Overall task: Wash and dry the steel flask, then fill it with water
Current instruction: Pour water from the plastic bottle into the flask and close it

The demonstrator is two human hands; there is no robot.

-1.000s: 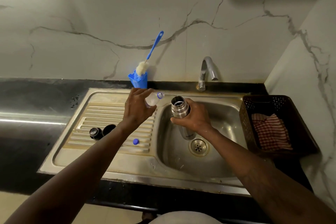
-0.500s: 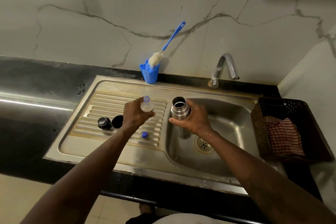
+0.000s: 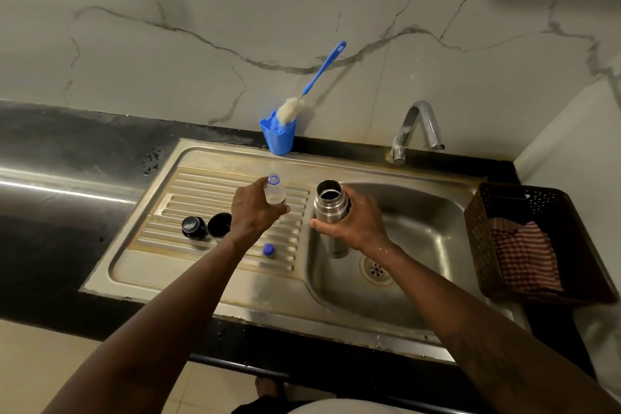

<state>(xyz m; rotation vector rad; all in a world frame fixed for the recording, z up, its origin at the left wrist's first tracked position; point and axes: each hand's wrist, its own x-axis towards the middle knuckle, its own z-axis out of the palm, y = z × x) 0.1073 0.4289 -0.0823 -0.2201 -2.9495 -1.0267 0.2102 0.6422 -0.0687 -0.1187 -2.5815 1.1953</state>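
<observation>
The steel flask [image 3: 329, 208] stands upright and uncapped at the left edge of the sink basin [image 3: 426, 245], and my right hand [image 3: 356, 222] grips its body. My left hand [image 3: 255, 212] holds a small clear plastic bottle [image 3: 275, 193] upright over the ribbed drainboard [image 3: 201, 198], just left of the flask. The bottle is open; its blue cap [image 3: 268, 250] lies on the drainboard below my left wrist. Two black flask lid parts [image 3: 194, 227] [image 3: 219, 224] sit on the drainboard to the left.
A blue cup [image 3: 278, 138] with a blue-handled bottle brush [image 3: 312, 84] stands behind the drainboard by the wall. The tap [image 3: 416, 131] rises at the back of the basin. A dark basket [image 3: 477, 232] with a red checked cloth [image 3: 524, 255] sits right of the sink.
My left hand brought the plastic bottle from tilted near the flask's mouth back to upright over the drainboard. The flask and my right hand stayed in place.
</observation>
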